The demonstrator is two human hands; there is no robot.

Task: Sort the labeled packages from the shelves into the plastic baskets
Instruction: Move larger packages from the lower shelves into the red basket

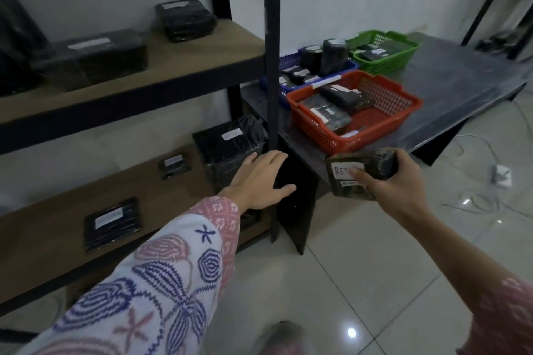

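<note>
My right hand (395,190) grips a dark wrapped package (372,166) with a white handwritten label, held in the air just in front of the low table's near edge. The thumb covers part of the label. My left hand (261,180) hangs spread and holds nothing, next to the shelf's front post. On the table stand a red basket (401,118), a blue basket (288,62) and a green basket (403,53), each with black packages inside. More labeled black packages lie on the upper shelf (95,59) and the lower shelf (114,222).
A black metal shelf post (272,66) rises between my left hand and the baskets. The dark low table (467,86) extends to the right. A white power strip (501,177) and cables lie on the tiled floor at right. Another rack's leg stands at the far right.
</note>
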